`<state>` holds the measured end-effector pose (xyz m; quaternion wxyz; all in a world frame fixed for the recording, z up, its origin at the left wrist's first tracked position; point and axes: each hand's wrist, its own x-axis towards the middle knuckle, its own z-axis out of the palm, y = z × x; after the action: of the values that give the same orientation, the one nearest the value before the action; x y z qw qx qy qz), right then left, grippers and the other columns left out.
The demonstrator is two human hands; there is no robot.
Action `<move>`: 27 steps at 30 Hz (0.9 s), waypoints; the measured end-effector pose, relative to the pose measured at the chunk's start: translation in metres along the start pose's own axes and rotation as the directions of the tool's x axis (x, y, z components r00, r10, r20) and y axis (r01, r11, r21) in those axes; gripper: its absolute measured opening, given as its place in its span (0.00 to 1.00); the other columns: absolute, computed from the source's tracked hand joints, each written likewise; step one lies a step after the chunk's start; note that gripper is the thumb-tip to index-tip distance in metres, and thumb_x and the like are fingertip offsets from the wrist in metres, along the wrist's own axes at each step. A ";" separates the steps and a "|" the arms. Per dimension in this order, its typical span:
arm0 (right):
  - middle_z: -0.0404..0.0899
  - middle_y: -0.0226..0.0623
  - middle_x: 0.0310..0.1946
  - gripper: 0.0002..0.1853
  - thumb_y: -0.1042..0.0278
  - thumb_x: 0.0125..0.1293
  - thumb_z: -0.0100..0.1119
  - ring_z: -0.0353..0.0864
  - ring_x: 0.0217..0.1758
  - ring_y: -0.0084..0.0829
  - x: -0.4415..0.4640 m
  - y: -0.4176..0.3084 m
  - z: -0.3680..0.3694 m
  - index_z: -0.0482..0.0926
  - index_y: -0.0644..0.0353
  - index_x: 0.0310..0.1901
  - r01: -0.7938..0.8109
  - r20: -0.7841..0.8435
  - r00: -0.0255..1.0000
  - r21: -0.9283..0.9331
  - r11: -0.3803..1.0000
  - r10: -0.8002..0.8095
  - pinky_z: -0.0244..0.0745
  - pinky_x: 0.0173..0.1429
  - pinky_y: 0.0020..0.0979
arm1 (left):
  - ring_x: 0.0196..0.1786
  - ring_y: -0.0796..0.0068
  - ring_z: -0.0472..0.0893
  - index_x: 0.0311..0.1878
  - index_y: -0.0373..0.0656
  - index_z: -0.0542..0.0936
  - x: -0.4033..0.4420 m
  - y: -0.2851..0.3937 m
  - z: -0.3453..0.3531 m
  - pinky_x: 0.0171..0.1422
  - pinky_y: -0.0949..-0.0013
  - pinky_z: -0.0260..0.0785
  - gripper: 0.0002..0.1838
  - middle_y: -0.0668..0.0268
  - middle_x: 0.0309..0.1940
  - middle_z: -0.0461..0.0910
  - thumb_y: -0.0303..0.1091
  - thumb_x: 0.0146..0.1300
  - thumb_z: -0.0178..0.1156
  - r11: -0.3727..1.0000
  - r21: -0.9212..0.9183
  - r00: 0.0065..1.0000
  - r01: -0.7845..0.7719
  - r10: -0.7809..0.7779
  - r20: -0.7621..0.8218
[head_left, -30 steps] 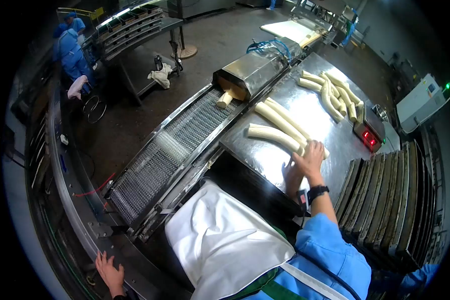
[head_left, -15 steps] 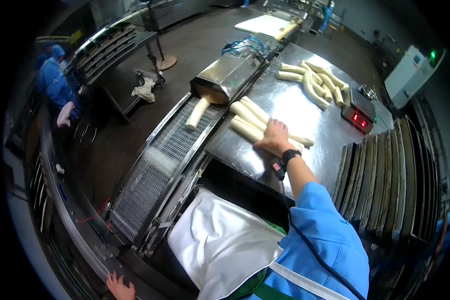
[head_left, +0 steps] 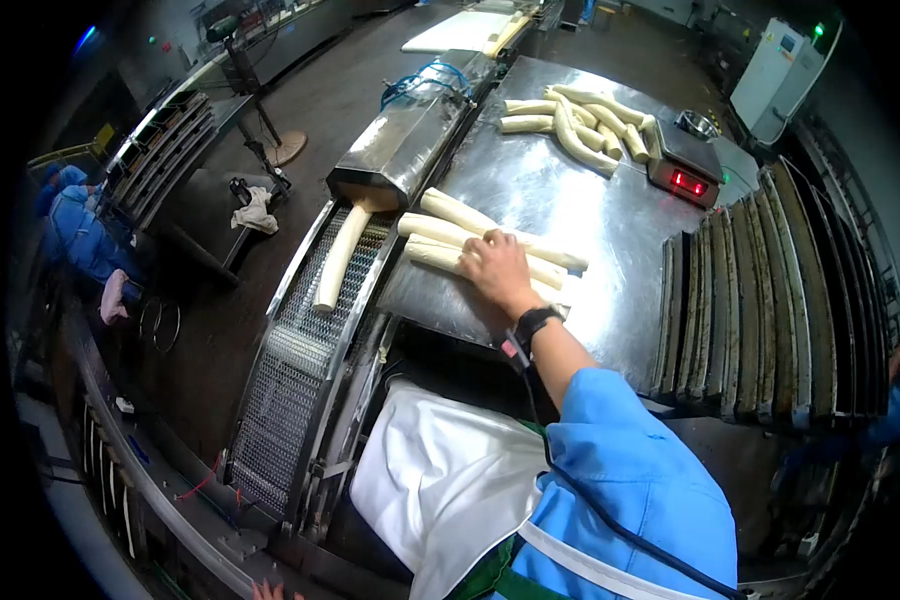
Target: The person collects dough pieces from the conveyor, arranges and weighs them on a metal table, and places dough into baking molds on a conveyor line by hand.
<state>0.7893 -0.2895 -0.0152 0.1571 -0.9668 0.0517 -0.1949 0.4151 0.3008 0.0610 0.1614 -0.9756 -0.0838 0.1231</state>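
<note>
My right hand (head_left: 497, 268), with a black band at the wrist, lies over a pale dough log (head_left: 438, 229) on the metal table, its fingers curled onto it. Closer to me a second dough log (head_left: 432, 253) runs alongside, partly under the hand. Beyond them a third dough log (head_left: 470, 213) lies slightly apart, its right end past my fingers. To the left, another dough log (head_left: 341, 262) sticks out of a metal hood onto the mesh conveyor (head_left: 275, 430). Only the spread fingertips of my left hand (head_left: 270, 592) show at the bottom edge, by a metal rail.
A pile of dough logs (head_left: 580, 125) lies at the table's far side beside a scale (head_left: 685, 165) with red digits. Upright trays (head_left: 770, 300) stand close together at the right. The metal hood (head_left: 400, 145) covers the conveyor. A person in blue (head_left: 85, 230) is at far left.
The dough log on the conveyor extends further out of the hood. My right hand's fingers, spread before, are now more curled. My left hand has mostly left the view, which has shifted.
</note>
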 end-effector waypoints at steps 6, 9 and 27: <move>0.68 0.49 0.55 0.25 0.64 0.53 0.58 0.69 0.59 0.50 0.040 0.050 -0.004 0.74 0.46 0.57 -0.215 0.297 0.943 0.200 0.956 0.150 0.67 0.63 0.41 | 0.62 0.55 0.71 0.52 0.44 0.81 0.000 -0.002 0.013 0.69 0.54 0.58 0.25 0.57 0.57 0.77 0.47 0.53 0.62 1.000 0.014 0.999 0.014 -0.013 -0.046; 0.77 0.48 0.37 0.19 0.67 0.55 0.54 0.76 0.50 0.53 0.062 0.072 -0.002 0.80 0.53 0.50 -0.400 0.482 0.867 0.531 0.747 0.122 0.70 0.59 0.43 | 0.61 0.54 0.71 0.52 0.43 0.81 0.002 0.001 0.006 0.68 0.54 0.59 0.25 0.57 0.56 0.77 0.45 0.52 0.63 1.000 0.011 0.995 -0.024 0.025 -0.095; 0.78 0.35 0.29 0.21 0.53 0.52 0.62 0.75 0.33 0.26 0.031 0.068 -0.078 0.80 0.67 0.36 -0.620 0.651 0.755 0.672 0.405 0.075 0.69 0.38 0.27 | 0.66 0.46 0.65 0.63 0.34 0.68 0.302 0.231 -0.101 0.71 0.55 0.56 0.29 0.47 0.61 0.70 0.30 0.57 0.60 0.746 -0.526 0.870 -0.409 0.144 -0.472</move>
<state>0.7844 -0.3814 0.0422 0.6643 -0.7295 0.1127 0.1177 0.7593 0.1166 0.0119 -0.1694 -0.9792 0.0647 -0.0906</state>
